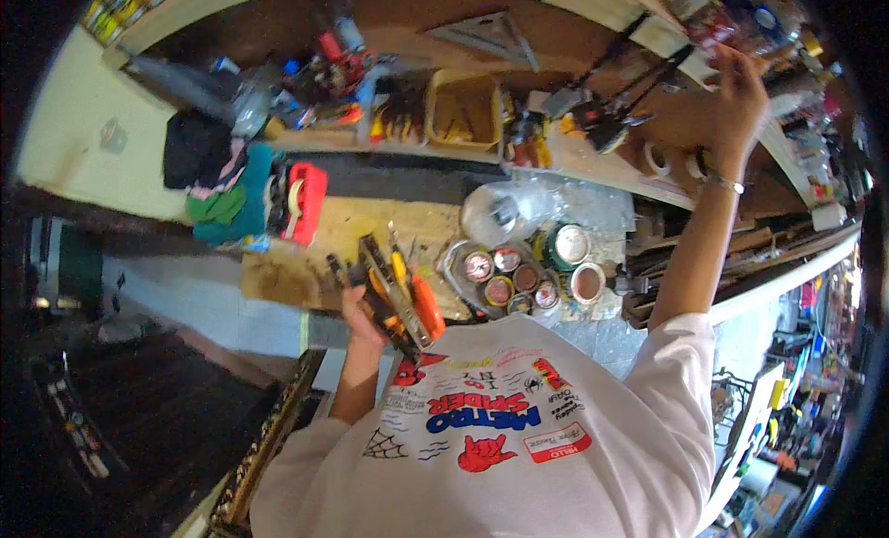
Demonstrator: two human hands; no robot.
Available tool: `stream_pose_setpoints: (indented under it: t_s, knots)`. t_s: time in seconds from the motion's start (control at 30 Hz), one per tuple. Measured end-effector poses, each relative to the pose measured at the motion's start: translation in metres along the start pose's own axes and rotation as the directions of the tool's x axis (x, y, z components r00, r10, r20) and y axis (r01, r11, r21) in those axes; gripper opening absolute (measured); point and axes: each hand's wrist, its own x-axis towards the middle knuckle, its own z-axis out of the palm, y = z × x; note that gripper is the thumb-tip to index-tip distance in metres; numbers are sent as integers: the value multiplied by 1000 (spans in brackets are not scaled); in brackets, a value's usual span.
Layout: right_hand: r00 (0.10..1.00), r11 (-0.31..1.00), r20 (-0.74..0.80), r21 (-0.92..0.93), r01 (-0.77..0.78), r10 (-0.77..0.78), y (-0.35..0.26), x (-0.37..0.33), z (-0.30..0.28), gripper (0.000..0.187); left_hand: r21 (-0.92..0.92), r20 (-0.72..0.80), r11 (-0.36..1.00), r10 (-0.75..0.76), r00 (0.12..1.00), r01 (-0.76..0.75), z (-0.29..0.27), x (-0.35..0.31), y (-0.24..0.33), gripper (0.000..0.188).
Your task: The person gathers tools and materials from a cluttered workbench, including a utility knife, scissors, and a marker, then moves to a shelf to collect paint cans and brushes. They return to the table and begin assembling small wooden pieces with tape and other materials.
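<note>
orange-and-black tools point(398, 295) fill the left hand point(362, 318), seemingly closed around them.

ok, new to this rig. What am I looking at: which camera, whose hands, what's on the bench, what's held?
No machine here, just a person's bare hands. The one picture comes from a wide fisheye camera on their head, looking down, so straight edges bend. The left hand holds a bunch of tools. The right hand is raised at upper right; whether it grips anything is unclear. On the workbench stand several cans beside a clear plastic container.
</note>
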Motion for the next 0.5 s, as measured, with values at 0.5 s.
stream_pose_setpoints:
  t_s: [0.5]
  knots:
    - [994,998,-99,-4,-56,55,-1,52,46,89,-55,285,984,-145,948,167,-10,0,8,81]
